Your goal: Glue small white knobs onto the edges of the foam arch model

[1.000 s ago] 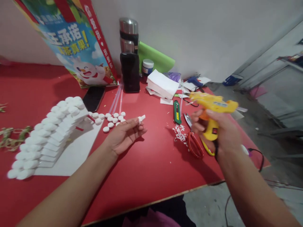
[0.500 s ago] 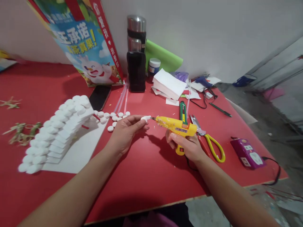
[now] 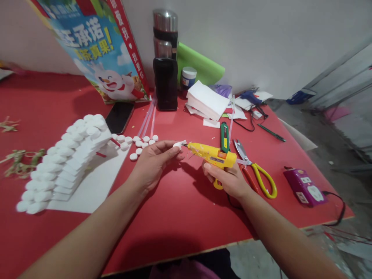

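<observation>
Between thumb and fingers, my left hand (image 3: 158,161) pinches a small white piece (image 3: 178,145). My right hand (image 3: 226,176) is wrapped round a yellow glue gun (image 3: 210,154), whose metal tip meets or nearly meets the white piece. Several round white pieces (image 3: 138,144) lie on the red table (image 3: 180,221) just beyond my left hand. Farther left, a curved structure of stacked white discs and strips (image 3: 68,155) rests on a white sheet (image 3: 101,186). Scissors (image 3: 258,172) with red and yellow handles lie to the right of the glue gun, near a green cutter (image 3: 224,135).
A printed bag (image 3: 107,58), a phone (image 3: 119,117), a flask (image 3: 165,29) and a jar (image 3: 188,77) stand or lie at the back. Stacked white paper (image 3: 207,101) is behind the cutter. A purple corded box (image 3: 304,186) sits right, near the table edge.
The view has shifted slightly, so the background sits a little higher and farther left. The glue gun has moved slightly left and its tip is closer to the white piece. Both hands keep their holds.
</observation>
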`<state>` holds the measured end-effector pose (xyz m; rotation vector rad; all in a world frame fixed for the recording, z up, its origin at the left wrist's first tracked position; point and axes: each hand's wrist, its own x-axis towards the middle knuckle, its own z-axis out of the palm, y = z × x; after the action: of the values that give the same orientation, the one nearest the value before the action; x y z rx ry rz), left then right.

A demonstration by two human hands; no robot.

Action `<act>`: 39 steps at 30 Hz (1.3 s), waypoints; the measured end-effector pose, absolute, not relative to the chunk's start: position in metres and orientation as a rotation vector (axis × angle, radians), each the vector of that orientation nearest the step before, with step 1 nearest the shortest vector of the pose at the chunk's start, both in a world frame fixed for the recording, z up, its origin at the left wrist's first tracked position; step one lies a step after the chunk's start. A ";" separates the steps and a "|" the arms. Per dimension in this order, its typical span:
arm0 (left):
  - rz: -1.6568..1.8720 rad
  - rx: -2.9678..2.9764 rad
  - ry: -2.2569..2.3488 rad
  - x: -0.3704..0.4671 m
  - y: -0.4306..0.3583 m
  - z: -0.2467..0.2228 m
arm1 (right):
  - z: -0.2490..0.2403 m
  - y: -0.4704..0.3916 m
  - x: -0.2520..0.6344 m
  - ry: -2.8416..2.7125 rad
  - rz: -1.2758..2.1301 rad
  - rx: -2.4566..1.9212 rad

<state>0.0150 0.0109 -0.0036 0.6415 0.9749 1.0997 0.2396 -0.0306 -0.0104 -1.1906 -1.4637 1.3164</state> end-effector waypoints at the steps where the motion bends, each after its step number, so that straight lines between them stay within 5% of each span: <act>1: 1.093 0.642 0.968 0.015 0.011 -0.004 | -0.010 -0.031 0.239 -1.470 1.321 -1.190; 39: 1.030 0.474 0.892 0.013 0.016 -0.003 | -0.006 -0.032 0.240 -1.474 1.253 -1.182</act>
<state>0.0129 0.0156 -0.0029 0.4743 0.8916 1.0303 0.2400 -0.0315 -0.0056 -1.1823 -1.4740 1.2528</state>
